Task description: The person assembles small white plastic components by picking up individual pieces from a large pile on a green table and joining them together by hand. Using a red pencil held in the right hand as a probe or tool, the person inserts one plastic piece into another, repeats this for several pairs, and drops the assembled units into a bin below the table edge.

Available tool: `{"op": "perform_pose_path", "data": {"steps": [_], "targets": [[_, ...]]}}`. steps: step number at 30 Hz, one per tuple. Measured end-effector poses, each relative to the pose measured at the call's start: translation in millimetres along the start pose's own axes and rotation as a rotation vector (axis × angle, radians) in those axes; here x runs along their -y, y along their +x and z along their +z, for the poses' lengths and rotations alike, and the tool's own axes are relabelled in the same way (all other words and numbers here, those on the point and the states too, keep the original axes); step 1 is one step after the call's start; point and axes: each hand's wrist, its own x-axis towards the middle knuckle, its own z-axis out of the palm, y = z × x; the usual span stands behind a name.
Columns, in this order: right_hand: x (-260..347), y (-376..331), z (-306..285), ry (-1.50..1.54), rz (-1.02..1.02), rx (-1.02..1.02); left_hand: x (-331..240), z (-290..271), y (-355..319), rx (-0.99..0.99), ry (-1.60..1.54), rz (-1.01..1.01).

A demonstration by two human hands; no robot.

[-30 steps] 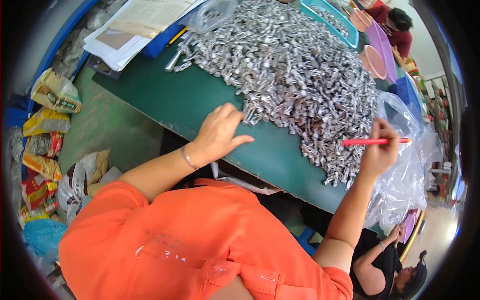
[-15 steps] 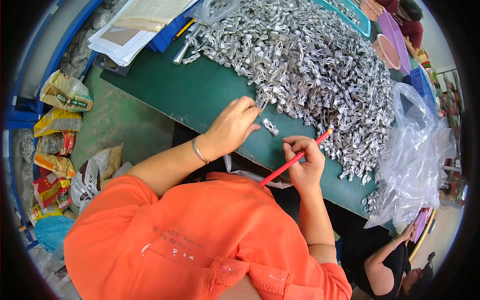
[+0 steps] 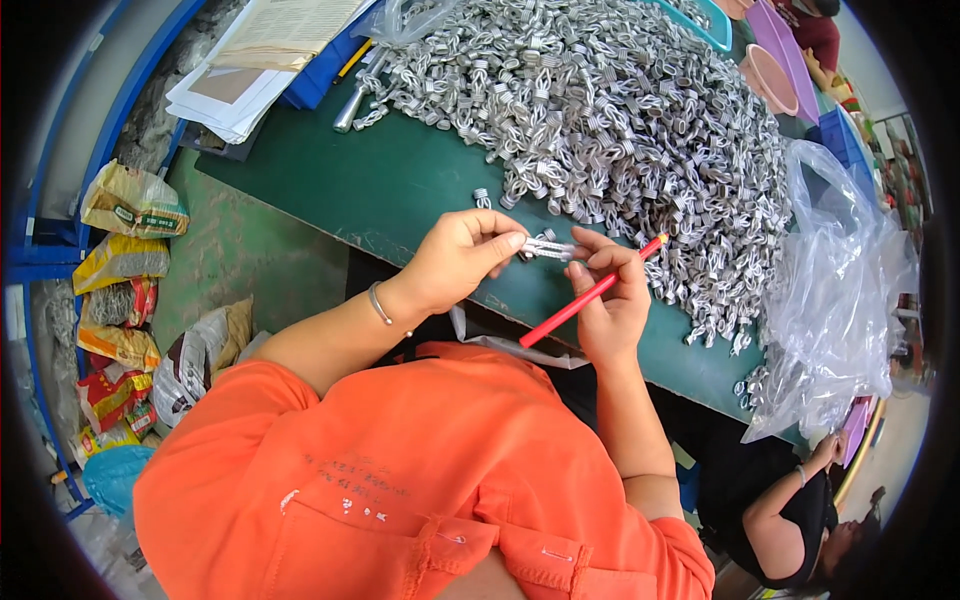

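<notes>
My left hand [image 3: 462, 258] pinches one end of a small silvery metal loop piece [image 3: 548, 249] between thumb and forefinger. My right hand [image 3: 612, 295] has its fingertips at the piece's other end. A slim red pencil-like stick [image 3: 568, 313] with a yellowish tip lies through the same right hand, slanting up to the right. Just beyond the hands spreads a large heap of similar silvery loop pieces [image 3: 600, 120] with ribbed collars. One loose piece [image 3: 482, 198] rests apart from the heap on the green tabletop [image 3: 400, 190].
A metal rod-like tool [image 3: 349, 108] lies at the heap's left edge near papers [image 3: 235, 95] and a blue bin [image 3: 318, 80]. Clear plastic bags [image 3: 825, 300] hang over the right edge. Another person [image 3: 775, 515] sits at lower right; filled sacks [image 3: 135, 200] stand at left.
My left hand has moved right, away from the heap's edge, and the hands now meet at a metal loop piece. The red stick stays in my right hand. The whole view has shifted slightly.
</notes>
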Motion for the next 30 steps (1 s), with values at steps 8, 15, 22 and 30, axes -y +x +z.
{"op": "perform_pose_path", "data": {"steps": [8,15,22,30], "targets": [[11,1,-6,0.472,0.305,0.011,-4,4,-7,0.089,-0.404,-0.151],[-4,-11,-7,0.330,0.038,0.107,-6,13,-13,0.126,0.096,0.405],[-6,-14,-9,0.147,-0.169,0.137,-12,9,-15,0.111,0.428,0.639],[14,-14,-4,0.158,-0.222,0.083,12,12,-11,0.131,-0.046,0.300]]}}
